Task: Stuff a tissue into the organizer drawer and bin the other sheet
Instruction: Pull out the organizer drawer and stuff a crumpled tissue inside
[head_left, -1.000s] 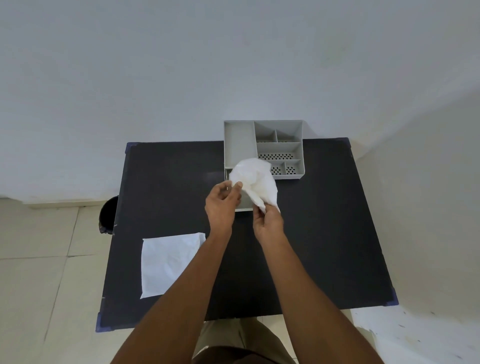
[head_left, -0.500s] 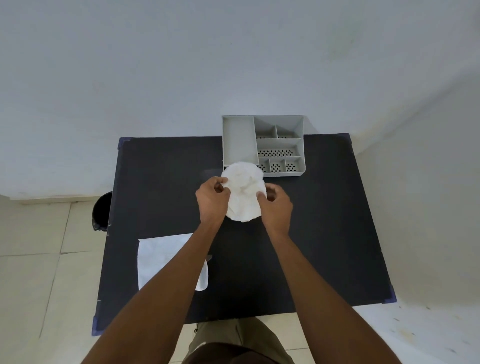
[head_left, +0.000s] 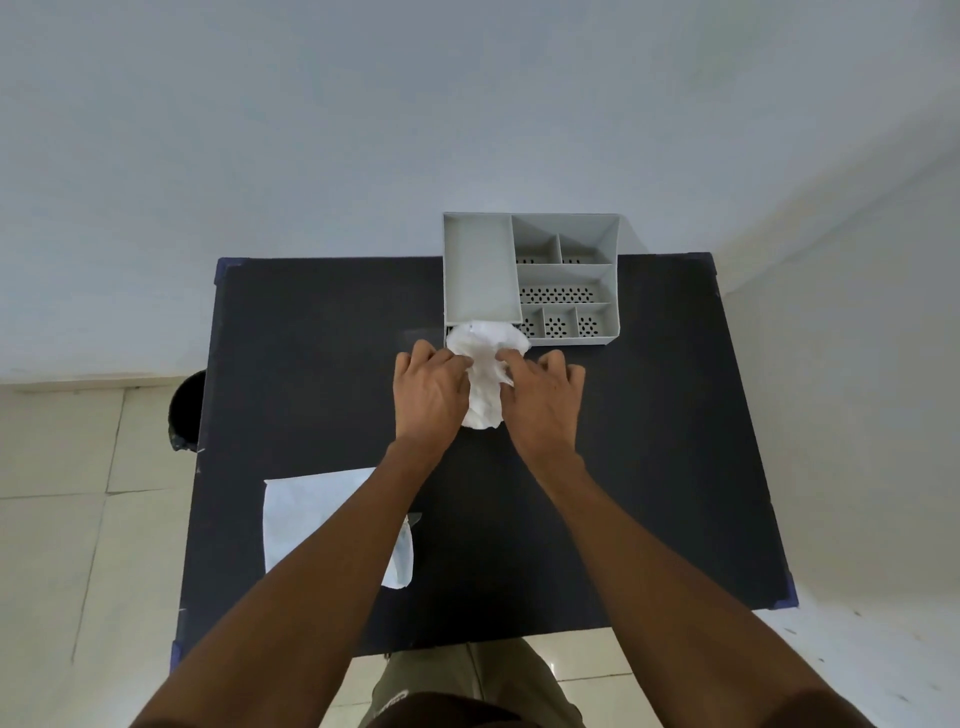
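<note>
White crumpled tissue (head_left: 485, 374) is right where I want it, bunched between my two hands at the front of the grey plastic compartmented organizer (head_left: 530, 278). My left hand (head_left: 431, 392) has its fingers curled onto the wad's left side, and my right hand (head_left: 540, 400) is pinching and pressing it from the right, fingers bent over the paper. The top of the wad touches the organizer's near edge, where the drawer should be, but I can't quite tell from up here whether any of it has gone in, since the tissue itself covers the opening.

So I'd call the first half in progress, not finished: a good part of the wad sticks out toward me over the black surface (head_left: 322, 332).

The second half is untouched. The flat white sheet (head_left: 306, 514) lies spread near the front left of the surface, partly under my left forearm. The dark round bin (head_left: 186, 410) waits on the floor, just beside the surface's left edge.
</note>
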